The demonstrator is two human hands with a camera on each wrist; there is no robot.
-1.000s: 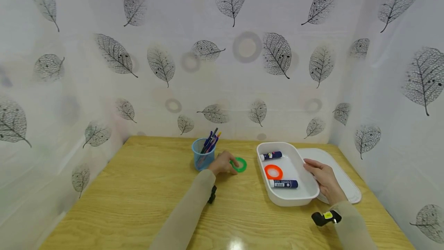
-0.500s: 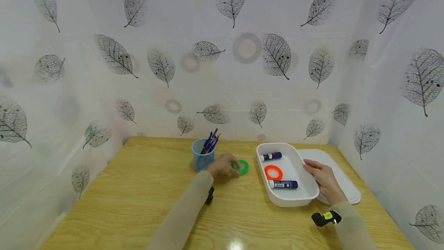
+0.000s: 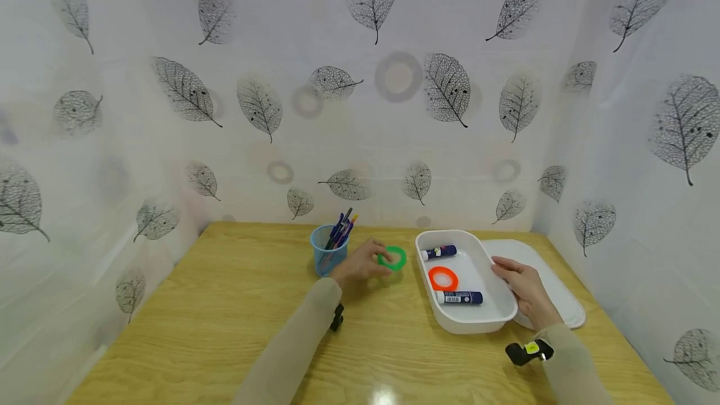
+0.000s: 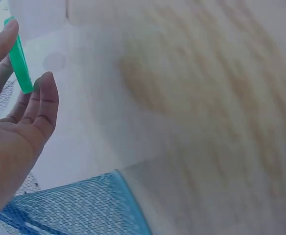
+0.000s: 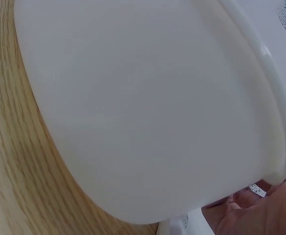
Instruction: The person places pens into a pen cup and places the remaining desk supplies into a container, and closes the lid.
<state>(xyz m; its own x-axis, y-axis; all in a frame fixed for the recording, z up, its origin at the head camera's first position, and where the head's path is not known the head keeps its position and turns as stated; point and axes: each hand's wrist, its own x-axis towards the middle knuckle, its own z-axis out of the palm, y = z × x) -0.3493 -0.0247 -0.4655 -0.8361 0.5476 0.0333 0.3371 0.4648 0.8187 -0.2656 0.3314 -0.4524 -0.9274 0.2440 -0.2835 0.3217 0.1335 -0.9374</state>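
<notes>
My left hand pinches a green roll of tape between thumb and fingers, raised over the table. In the left wrist view the green tape roll shows edge-on, near the thumb tip. A white plastic box stands to the right, holding an orange tape roll and two dark blue glue sticks, the far one and the near one. My right hand grips the box's right rim. The right wrist view shows the box wall with fingers bent at its edge.
A blue mesh pen cup with several pens stands just behind the left hand. The white lid lies on the wooden table, right of the box and partly under the right hand. A leaf-patterned curtain surrounds the table.
The left hand has tipped up the green tape roll and lifted it off the table, shifting it slightly right. The right hand and the box have stayed in place.
</notes>
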